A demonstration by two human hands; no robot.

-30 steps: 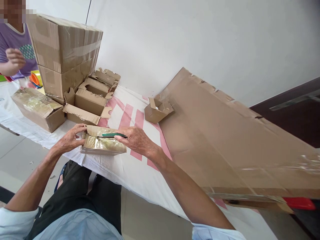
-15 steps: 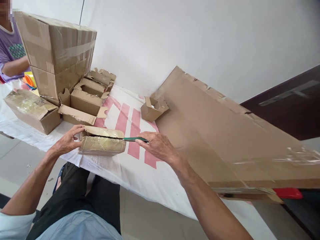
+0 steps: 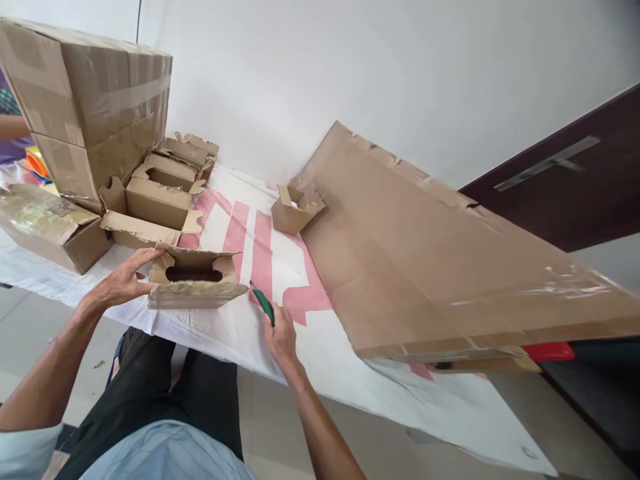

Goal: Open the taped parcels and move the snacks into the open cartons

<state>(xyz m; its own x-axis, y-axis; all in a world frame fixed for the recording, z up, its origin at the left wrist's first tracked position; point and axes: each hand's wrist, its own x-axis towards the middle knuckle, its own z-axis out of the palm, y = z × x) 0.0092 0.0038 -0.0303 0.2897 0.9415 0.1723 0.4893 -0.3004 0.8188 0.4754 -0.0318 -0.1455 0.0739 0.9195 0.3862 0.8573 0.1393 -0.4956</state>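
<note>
Pulled back from the box (image 3: 193,297) left hand (image 3: 120,285) holds, right hand (image 3: 281,335) grips cutter (image 3: 263,305) over printed cloth (image 3: 335,377), wall (image 3: 300,80) beyond.

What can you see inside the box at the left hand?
Inside the box by the left hand, a dark gap shows between cardboard flaps, which cover the rest.

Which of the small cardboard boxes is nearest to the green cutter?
The open box whose left end the left hand holds, its right corner close to the blade. No hand touches the other small boxes.
</note>
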